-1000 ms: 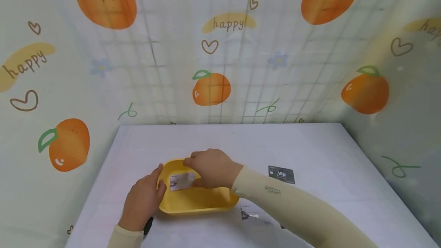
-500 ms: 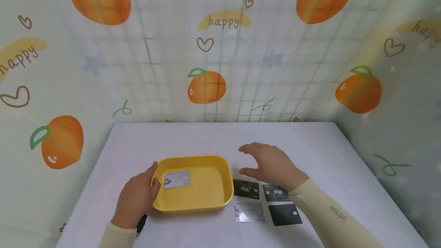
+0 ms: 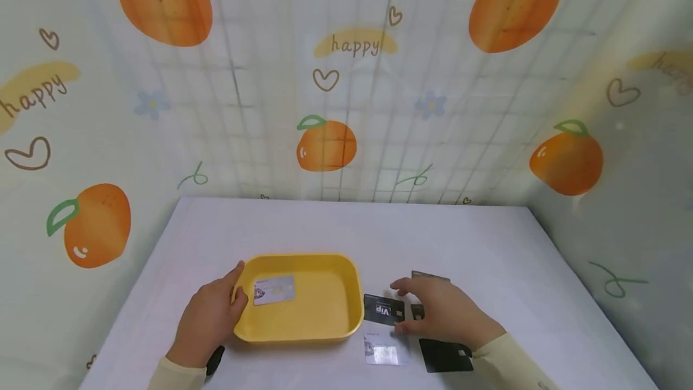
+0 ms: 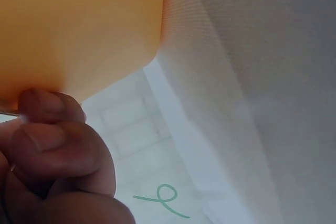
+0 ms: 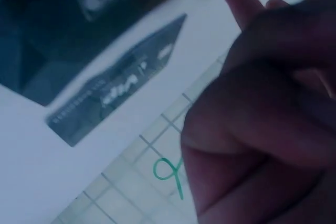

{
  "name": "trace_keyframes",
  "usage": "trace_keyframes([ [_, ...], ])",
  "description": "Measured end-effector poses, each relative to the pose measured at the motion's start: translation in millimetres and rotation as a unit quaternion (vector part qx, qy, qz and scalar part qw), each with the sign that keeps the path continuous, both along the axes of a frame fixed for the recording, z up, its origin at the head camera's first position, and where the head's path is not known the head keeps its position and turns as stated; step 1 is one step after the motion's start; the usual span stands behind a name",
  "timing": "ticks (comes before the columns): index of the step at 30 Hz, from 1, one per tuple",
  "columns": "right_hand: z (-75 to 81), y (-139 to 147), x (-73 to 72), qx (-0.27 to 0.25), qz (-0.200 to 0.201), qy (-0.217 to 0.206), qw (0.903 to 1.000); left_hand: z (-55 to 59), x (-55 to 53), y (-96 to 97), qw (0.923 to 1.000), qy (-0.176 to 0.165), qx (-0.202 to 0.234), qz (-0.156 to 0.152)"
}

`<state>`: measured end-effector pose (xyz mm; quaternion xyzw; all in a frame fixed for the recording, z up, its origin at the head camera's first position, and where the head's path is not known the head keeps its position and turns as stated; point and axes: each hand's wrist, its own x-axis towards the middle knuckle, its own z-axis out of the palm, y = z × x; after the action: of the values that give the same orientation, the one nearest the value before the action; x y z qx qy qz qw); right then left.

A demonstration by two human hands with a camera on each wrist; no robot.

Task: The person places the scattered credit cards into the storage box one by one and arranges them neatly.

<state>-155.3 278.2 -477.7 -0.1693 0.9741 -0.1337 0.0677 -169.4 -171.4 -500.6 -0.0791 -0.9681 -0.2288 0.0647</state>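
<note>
My left hand [image 3: 208, 315] grips the left rim of a yellow tray [image 3: 325, 333], its curled fingers against the tray wall [image 4: 105, 30] in the left wrist view. Inside the tray lies a silver card [image 3: 274, 290]. My right hand [image 3: 449, 312] hovers over the cards to the right of the tray, fingers and thumb apart, with no card between them. Its thumb tip is near the corner of a black Vip card [image 3: 383, 310]. Below that lies a silver card [image 3: 384, 349]. A black card [image 3: 445, 356] is under the wrist. The hand partly hides two more dark cards.
The white table [image 3: 292, 224] extends behind the tray and to the far right. A patterned curtain [image 3: 379, 89] with oranges closes off the back and sides. In the right wrist view, a dark card [image 5: 118, 82] lies near the table's edge.
My right hand has moved from inside the tray out to the right, then down over the cards. The silver card has stayed in the tray. My left hand keeps its hold.
</note>
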Motion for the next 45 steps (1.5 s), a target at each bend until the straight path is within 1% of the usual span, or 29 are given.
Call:
trace_keyframes([
  [4, -5.3, -2, 0.9, 0.003, 0.002, -0.003, 1.0, 1.4, 0.2, -0.5, 0.9999, -0.013, -0.009, 0.007],
  [10, -7.5, -7, -1.3, -0.002, -0.027, -0.01, 0.9996, 1.7, -3.0, -1.3, 0.9998, 0.0, -0.015, 0.01],
  [16, -11.1, -8, -2.6, 0.016, -0.043, -0.001, 0.9989, 0.9, -3.3, 0.4, 0.9998, -0.001, -0.018, 0.009],
  [21, -10.2, -10, -3.5, 0.026, -0.049, -0.005, 0.9984, -3.3, -3.6, 2.1, 0.9996, 0.004, -0.024, 0.015],
  [27, -8.7, -14, -4.7, 0.024, -0.041, -0.016, 0.9988, -4.1, -3.8, -0.6, 0.9993, 0.015, -0.029, 0.018],
  [31, -8.5, -17, -5.1, 0.024, -0.057, -0.031, 0.9976, -4.2, -5.0, -1.2, 0.9994, 0.016, -0.028, 0.015],
  [33, -8.4, -18, -5.1, 0.023, -0.065, -0.034, 0.997, -4.0, -5.8, -0.6, 0.9995, 0.011, -0.025, 0.015],
  [38, -7.3, -19, -5.2, 0.014, -0.073, -0.038, 0.9966, -3.2, -6.8, -0.5, 0.9996, 0.006, -0.021, 0.015],
  [45, -7.8, -18, -7.3, 0.005, -0.063, -0.033, 0.9975, -5.0, -7.0, -2.9, 0.9997, 0.013, -0.016, 0.016],
])
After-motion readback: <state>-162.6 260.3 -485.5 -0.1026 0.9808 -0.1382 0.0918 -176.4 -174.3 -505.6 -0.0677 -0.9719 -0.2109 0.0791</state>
